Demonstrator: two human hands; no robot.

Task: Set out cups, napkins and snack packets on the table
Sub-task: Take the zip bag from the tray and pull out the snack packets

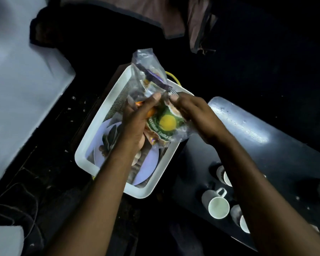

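I hold a clear plastic bag of snack packets (151,89) above a white basket (92,137). A green packet with a yellow circle (167,121) shows through the bag. My left hand (137,119) grips the bag from the left side. My right hand (190,109) pinches the bag's upper right edge. Three white cups stand on the dark table (277,145) at the right: one with its handle up (217,204), one farther back (224,177), one partly behind my right forearm (241,218).
The basket holds pale plates (151,163) and dark utensils. A white surface (20,85) fills the left side. Cables (17,209) and a white box (6,239) lie at the lower left. Dark cloth (198,24) hangs at the top.
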